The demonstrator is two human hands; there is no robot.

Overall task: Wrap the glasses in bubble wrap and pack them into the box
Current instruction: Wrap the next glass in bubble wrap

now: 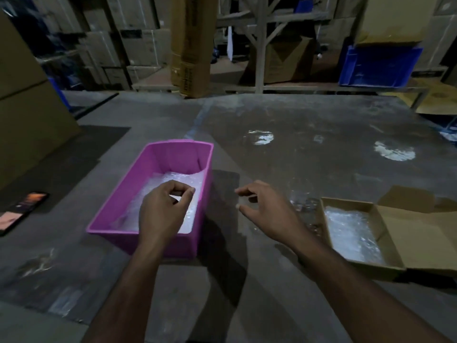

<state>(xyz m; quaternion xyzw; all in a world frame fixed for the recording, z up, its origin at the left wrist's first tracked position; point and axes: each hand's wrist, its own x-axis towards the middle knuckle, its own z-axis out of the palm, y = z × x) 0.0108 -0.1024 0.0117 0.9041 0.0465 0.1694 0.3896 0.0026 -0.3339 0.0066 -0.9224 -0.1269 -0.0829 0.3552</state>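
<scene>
Bubble wrap (158, 206) bunched in the bottom of a pink bin (116, 206), near centre-left on the grey surface (321, 134). Hard to tell whether a glass sits inside that bundle; no bare glass clearly visible. Left hand (162, 211) directly over the bin's near end, above the wrap, fingers curled with thumb and forefinger tips nearly meeting; grip looks pinched, but cannot tell whether any film is caught between them. Right hand (264, 211) just right of the bin, over a large clear plastic sheet (309, 125) spread flat on the surface, fingers loosely spread and pointing left, grip released, holding nothing, forefinger and thumb apart. Further right, near the edge, an open cardboard box (393, 243), flaps folded outward, with a second piece of bubble wrap (351, 233) lying on its floor. Two bright glare patches on the clear sheet, far of the hands. At the near left, a phone (22, 211) with a lit screen lying flat, resting on a dark mat (64, 164). Along the left edge, a tall stack of brown cartons (27, 107). At the far side, a tall upright carton (193, 45), wooden racking with more boxes, and a blue crate (378, 65) on a low shelf at far right.
</scene>
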